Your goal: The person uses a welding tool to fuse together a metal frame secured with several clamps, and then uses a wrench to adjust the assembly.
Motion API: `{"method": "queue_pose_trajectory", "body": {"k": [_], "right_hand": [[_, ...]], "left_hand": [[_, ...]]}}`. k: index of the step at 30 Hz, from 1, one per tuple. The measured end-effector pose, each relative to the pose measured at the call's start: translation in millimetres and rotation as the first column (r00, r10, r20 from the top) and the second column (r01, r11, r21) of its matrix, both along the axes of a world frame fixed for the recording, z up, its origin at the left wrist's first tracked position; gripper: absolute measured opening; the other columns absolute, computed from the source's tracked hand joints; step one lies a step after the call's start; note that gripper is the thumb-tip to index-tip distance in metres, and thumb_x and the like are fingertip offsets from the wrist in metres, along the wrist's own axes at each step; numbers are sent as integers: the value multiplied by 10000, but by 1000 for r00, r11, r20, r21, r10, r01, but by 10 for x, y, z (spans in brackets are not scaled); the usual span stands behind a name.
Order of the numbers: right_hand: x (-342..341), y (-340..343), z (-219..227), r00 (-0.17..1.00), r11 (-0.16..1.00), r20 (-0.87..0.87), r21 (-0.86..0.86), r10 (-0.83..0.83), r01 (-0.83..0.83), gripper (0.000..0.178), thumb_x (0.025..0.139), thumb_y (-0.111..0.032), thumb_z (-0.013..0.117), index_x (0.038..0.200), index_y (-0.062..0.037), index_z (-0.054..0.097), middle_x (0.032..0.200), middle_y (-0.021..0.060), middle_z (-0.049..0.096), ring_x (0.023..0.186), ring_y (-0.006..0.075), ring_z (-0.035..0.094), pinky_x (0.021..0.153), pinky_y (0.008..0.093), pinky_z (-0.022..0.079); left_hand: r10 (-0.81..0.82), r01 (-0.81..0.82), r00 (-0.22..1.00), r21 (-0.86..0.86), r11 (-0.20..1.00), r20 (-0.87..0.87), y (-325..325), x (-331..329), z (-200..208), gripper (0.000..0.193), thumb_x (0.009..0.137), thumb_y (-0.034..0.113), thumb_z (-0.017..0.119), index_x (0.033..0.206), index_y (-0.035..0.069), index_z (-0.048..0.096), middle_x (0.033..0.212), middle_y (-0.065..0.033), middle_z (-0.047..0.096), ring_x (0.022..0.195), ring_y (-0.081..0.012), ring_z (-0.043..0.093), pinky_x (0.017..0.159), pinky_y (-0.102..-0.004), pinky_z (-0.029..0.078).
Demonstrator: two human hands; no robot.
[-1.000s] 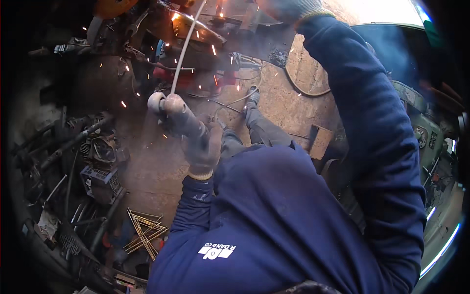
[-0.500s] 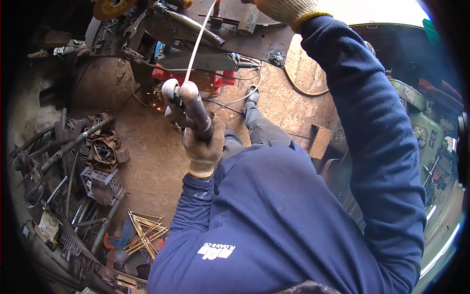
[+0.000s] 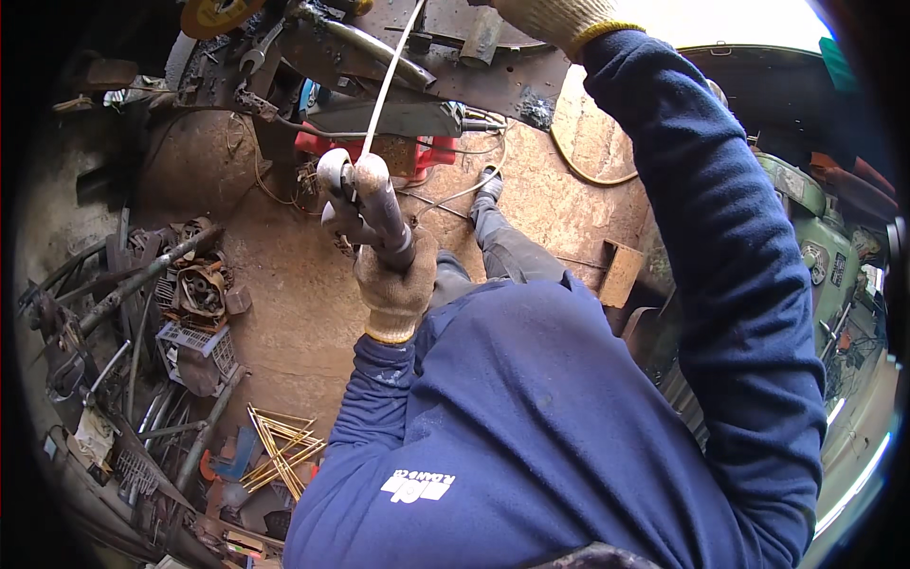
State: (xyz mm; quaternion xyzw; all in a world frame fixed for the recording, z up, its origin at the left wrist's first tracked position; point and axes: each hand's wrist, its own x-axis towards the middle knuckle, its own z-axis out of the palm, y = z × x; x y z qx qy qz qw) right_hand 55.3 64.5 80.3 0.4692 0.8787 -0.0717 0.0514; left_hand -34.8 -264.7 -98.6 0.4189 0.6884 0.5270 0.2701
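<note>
One off-white knit-gloved left hand (image 3: 396,289) grasps a dark-grey cylindrical rod holder (image 3: 385,216), fingers wrapped around its handle. A long, thin white rod (image 3: 388,87) extends from the holder's head, overlapping the dark steel workbench (image 3: 512,76) in view. The off-white knit-gloved right hand (image 3: 561,21) is partly cut off above; its finger state cannot be determined.

A pale welding electrode (image 3: 390,83) is held in a tong-type electrode holder (image 3: 384,211).
The holder is gripped by the gloved left hand (image 3: 394,292), and the electrode's far end is cut off by the upper edge. The gloved right hand (image 3: 557,19) is raised at the dark steel bench (image 3: 521,87), its fingers partly hidden. An open-ended wrench (image 3: 257,59) is seen on the bench; gold-coloured rods (image 3: 282,453) are piled crosswise near a grey plastic crate (image 3: 221,353).
</note>
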Motion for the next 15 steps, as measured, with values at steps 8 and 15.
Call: {"method": "queue_pose_trajectory", "body": {"k": [8,15], "right_hand": [[17,-32,46,999,1000,-22,-11,26,-26,312,924,-352,708,966,-54,793,943,207,747,933,371,728,833,447,559],[80,10,-20,997,999,-64,22,34,-33,310,906,-358,714,943,-58,785,923,207,741,914,378,725,813,455,559]], "left_hand": [[29,-28,999,-14,1000,33,-22,22,-69,337,852,-8,737,1173,-38,639,886,-95,713,755,-160,706,705,-306,577],[-17,19,1000,-101,995,25,23,12,104,345,832,108,760,1146,-15,683,983,-119,732,872,-247,710,795,-366,561]]}}
